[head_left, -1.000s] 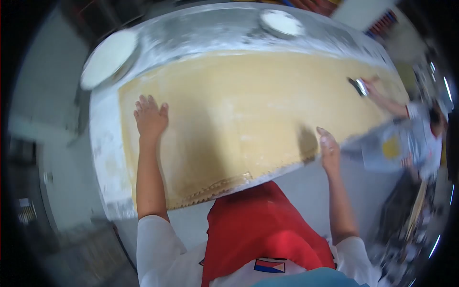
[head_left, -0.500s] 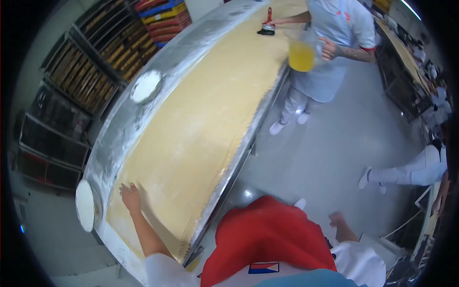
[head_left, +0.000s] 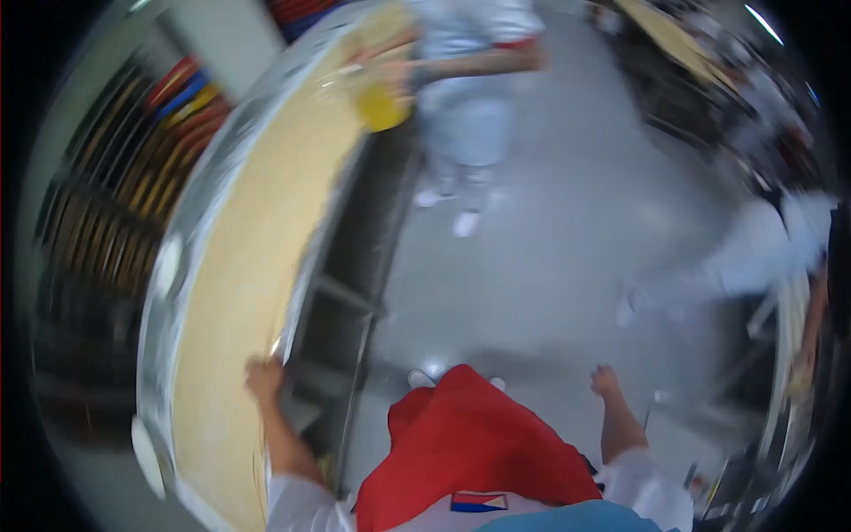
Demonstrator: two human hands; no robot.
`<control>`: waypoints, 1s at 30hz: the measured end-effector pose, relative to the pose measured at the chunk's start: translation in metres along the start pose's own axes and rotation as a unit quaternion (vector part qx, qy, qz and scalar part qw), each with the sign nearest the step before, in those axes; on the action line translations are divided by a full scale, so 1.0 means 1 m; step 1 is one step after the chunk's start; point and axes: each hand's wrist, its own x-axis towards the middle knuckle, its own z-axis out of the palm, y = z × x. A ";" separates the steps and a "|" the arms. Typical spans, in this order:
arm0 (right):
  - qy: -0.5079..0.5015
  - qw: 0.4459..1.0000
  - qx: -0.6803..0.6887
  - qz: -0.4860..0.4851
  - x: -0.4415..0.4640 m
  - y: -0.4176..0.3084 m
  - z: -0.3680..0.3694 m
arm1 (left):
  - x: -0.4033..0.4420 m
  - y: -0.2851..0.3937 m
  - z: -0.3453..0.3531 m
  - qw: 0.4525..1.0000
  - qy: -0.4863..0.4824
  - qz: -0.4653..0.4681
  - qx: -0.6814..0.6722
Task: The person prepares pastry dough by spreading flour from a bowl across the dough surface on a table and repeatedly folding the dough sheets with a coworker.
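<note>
A wide pale-yellow sheet of dough (head_left: 253, 222) covers the long metal table (head_left: 151, 328) on my left. My left hand (head_left: 264, 378) is over the near part of the sheet, close to its right edge. Motion smears its fingers, and I cannot tell whether it touches the dough. Out over the floor on my right, my right hand (head_left: 605, 381) hangs with its fingers curled in and nothing visible in them. Across the table edge, a co-worker (head_left: 465, 106) holds a clear jug of yellow liquid (head_left: 381, 106); the co-worker's other hand is blurred over the dough.
Two white round containers, one farther (head_left: 168, 266) and one nearer (head_left: 148, 457), sit along the table's far side. Racks of trays (head_left: 106, 222) and stacked coloured crates (head_left: 188, 93) stand behind it. Another person (head_left: 745, 248) is at the right, beside a second worktable.
My view has swung to the right, so the table sits farther left. My left hand has come back towards the sheet's right edge, its spread fingers now drawn in. The right hand is raised slightly.
</note>
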 end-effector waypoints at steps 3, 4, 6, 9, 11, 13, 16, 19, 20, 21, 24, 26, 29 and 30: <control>0.128 0.937 0.305 0.113 0.012 0.006 -0.076 | 0.005 0.026 0.007 0.946 0.213 0.229 -0.081; 0.213 0.906 0.345 0.122 0.025 0.009 -0.080 | 0.015 0.045 0.021 0.910 0.320 0.242 -0.103; 0.192 0.898 0.375 0.125 0.023 0.019 -0.143 | 0.000 0.138 -0.007 0.953 0.081 0.214 -0.200; 0.208 0.878 0.395 0.174 0.031 0.044 -0.200 | 0.018 0.253 0.052 0.891 0.123 0.382 -0.211; 0.203 0.866 0.402 0.218 0.007 0.058 -0.240 | -0.001 0.350 0.040 0.861 0.040 0.418 -0.286; 0.190 0.847 0.417 0.270 0.001 0.076 -0.247 | 0.021 0.445 0.045 0.849 -0.015 0.472 -0.238; 0.192 0.838 0.378 0.345 -0.012 0.116 -0.151 | 0.013 0.590 0.045 0.795 -0.033 0.538 -0.278; 0.179 0.791 0.400 0.427 -0.043 0.107 -0.089 | 0.016 0.744 0.014 0.741 -0.062 0.611 -0.271; 0.165 0.782 0.388 0.459 -0.049 0.095 -0.061 | 0.010 0.790 0.004 0.731 -0.072 0.621 -0.275; 0.149 0.769 0.380 0.491 -0.049 0.085 -0.040 | 0.006 0.831 -0.003 0.718 -0.080 0.636 -0.270; -0.064 0.579 0.572 0.577 -0.066 0.041 -0.115 | -0.017 0.950 -0.034 0.640 -0.149 0.686 -0.311; -0.069 0.581 0.568 0.579 -0.040 0.014 -0.122 | -0.025 1.010 -0.055 0.620 -0.103 0.735 -0.255; -0.091 0.616 0.575 0.531 0.009 0.004 -0.144 | -0.014 1.104 -0.035 0.598 -0.104 0.771 -0.192; -0.108 0.632 0.591 0.491 0.031 0.015 -0.160 | 0.012 1.131 -0.018 0.597 -0.096 0.779 -0.165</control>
